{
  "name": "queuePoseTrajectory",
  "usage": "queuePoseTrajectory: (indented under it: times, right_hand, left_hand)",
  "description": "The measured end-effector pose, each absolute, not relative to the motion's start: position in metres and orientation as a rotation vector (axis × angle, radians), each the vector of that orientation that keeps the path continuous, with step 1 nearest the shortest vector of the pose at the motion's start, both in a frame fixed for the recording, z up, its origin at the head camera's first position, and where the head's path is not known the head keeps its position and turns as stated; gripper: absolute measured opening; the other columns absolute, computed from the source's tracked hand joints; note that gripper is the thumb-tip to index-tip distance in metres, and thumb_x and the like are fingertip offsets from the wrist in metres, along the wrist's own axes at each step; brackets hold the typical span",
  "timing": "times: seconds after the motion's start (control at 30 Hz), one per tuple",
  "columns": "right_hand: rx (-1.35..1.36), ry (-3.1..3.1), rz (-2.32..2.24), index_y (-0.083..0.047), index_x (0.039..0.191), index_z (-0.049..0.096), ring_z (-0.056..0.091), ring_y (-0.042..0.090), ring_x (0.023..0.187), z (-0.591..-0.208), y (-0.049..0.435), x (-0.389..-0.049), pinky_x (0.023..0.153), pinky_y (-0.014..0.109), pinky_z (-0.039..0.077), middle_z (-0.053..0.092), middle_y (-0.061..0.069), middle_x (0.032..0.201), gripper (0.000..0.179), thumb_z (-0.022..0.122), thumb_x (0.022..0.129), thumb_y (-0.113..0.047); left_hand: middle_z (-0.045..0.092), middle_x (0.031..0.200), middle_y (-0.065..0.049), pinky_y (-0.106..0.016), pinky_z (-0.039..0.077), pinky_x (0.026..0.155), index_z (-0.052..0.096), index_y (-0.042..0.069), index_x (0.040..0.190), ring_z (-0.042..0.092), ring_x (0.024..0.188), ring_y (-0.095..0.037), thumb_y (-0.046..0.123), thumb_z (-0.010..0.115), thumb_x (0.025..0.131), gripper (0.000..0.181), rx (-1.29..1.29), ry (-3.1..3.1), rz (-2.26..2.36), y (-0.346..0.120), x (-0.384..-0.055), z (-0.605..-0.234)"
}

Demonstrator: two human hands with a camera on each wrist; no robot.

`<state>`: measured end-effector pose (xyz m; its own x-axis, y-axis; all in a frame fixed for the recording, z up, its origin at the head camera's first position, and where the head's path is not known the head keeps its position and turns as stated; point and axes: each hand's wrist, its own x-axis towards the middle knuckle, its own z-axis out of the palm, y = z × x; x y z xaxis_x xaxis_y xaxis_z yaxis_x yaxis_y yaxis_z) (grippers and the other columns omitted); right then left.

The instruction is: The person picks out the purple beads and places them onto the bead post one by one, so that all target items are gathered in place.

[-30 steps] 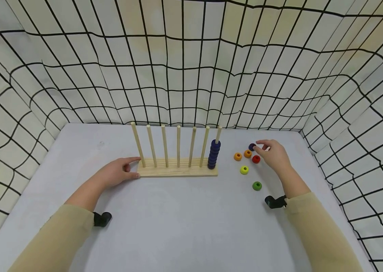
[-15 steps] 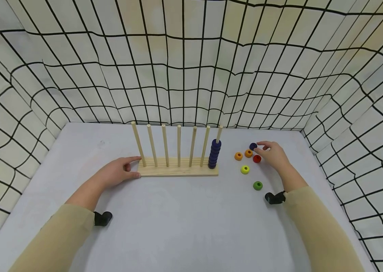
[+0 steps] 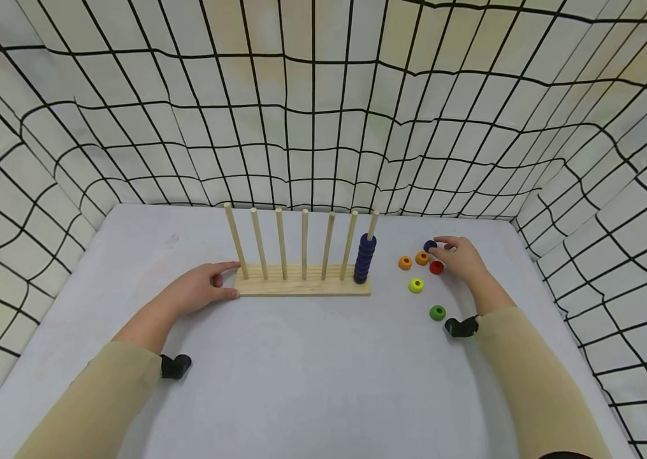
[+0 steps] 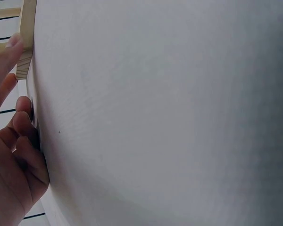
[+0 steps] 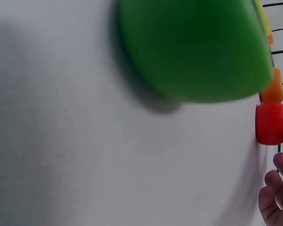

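Note:
A wooden peg stand (image 3: 303,289) with several upright pegs stands across the table, and dark blue beads (image 3: 364,260) are stacked on its rightmost peg. My left hand (image 3: 199,288) holds the stand's left end, thumb at the front edge and index finger at the back corner. In the left wrist view, the thumb (image 4: 9,54) lies against the stand's base (image 4: 27,28). To the right of the stand, my right hand (image 3: 461,260) pinches a loose dark blue bead (image 3: 429,245) between thumb and index finger. The right wrist view leaves that bead out of sight.
Two orange beads (image 3: 405,262), a red bead (image 3: 436,268), a yellow bead (image 3: 416,285) and a green bead (image 3: 437,312) lie near the right hand. The green bead (image 5: 193,47) looms close in the right wrist view. Black netting (image 3: 312,127) over white cloth surrounds the table.
The right wrist has shifted slightly forward, while its fingers stay at the loose dark blue bead. The head view has moved a little. My left hand keeps its hold on the stand.

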<state>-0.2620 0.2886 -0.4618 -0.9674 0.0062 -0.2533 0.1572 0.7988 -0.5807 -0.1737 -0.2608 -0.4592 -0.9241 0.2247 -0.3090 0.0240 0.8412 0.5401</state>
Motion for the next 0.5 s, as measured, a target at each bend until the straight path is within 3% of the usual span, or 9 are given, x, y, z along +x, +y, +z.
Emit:
queuePoseTrajectory:
  times: [0.5]
  right_hand:
    - [0.130, 2.711, -0.867, -0.012, 0.148, 0.046, 0.041, 0.039, 0.118, -0.472, 0.294, -0.276, 0.099, 0.053, 0.040, 0.044, 0.023, 0.136, 0.056, 0.059, 0.100, -0.038]
  left_hand:
    - [0.049, 0.089, -0.006, -0.037, 0.035, 0.068, 0.045, 0.013, 0.150, 0.045, 0.078, -0.021, 0.041, 0.074, 0.089, 0.073, 0.180, 2.655, 0.763, -0.260, -0.175, -0.459]
